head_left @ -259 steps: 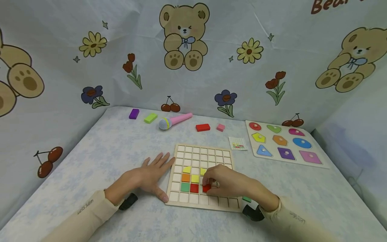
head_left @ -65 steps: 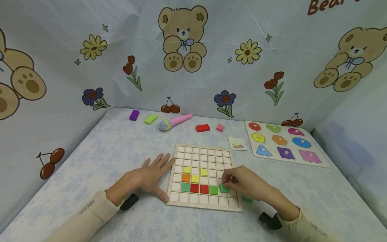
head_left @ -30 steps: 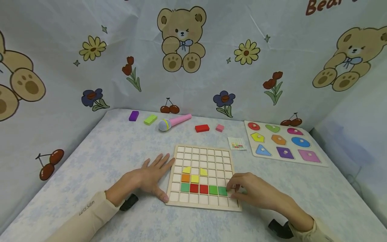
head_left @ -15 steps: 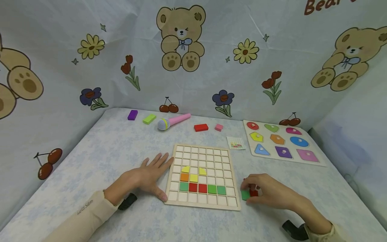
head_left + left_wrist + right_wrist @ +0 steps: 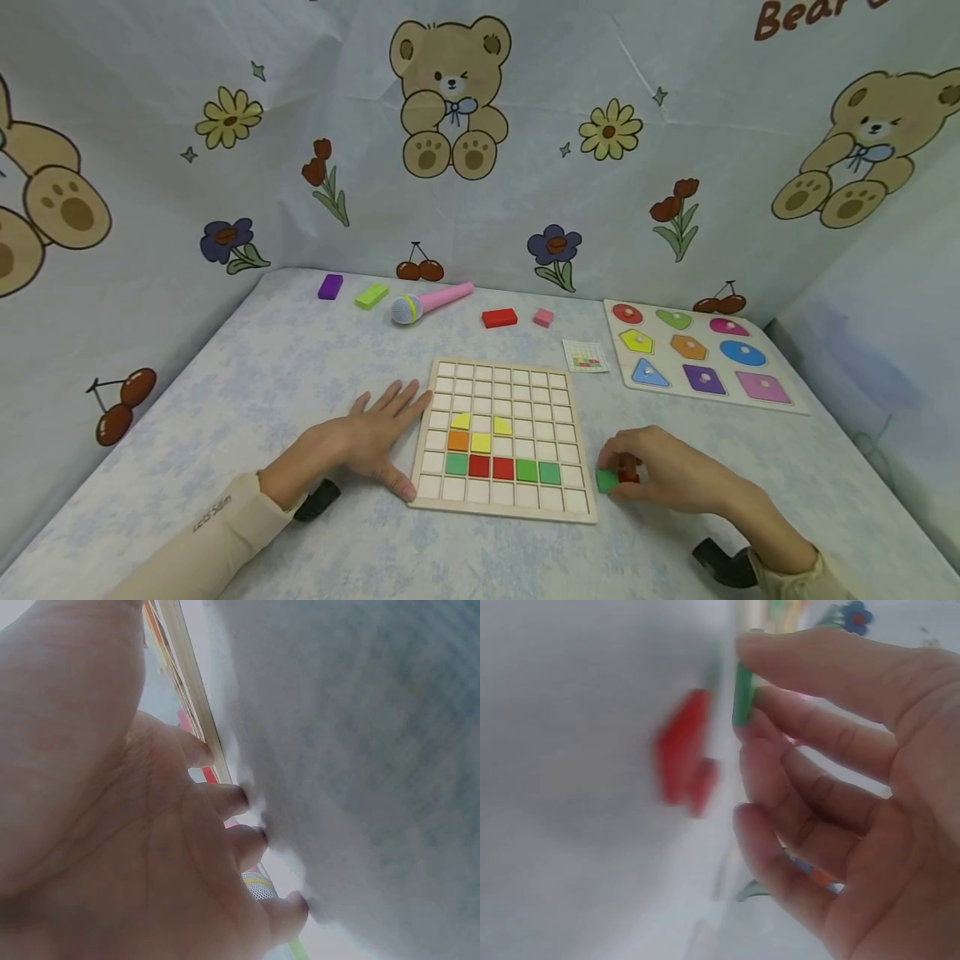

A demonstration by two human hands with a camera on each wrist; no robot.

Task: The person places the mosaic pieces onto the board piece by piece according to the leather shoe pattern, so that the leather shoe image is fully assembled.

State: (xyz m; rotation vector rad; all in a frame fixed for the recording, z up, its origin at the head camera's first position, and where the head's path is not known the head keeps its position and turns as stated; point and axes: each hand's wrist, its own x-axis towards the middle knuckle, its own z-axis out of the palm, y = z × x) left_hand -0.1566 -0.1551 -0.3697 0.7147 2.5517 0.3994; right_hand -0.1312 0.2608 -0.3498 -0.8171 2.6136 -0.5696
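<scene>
My left hand lies flat with spread fingers, its thumb and index fingertip touching the left edge of a wooden grid board. On the board are an orange tile, several yellow tiles, and a row of green and red tiles. To the right of the board, my right hand pinches a green tile between thumb and fingers. Red tiles lie on the table beneath that hand, blurred in the right wrist view and partly hidden by fingers in the head view.
A small pattern card lies behind the board's right corner. Farther right is a knob puzzle with coloured shapes. Along the back sit a toy microphone, a red block, a pink block, a lime block and a purple block.
The row on the board gained a red and two green tiles. My right hand moved off the board to the right and took hold of another green tile. The left hand stayed put.
</scene>
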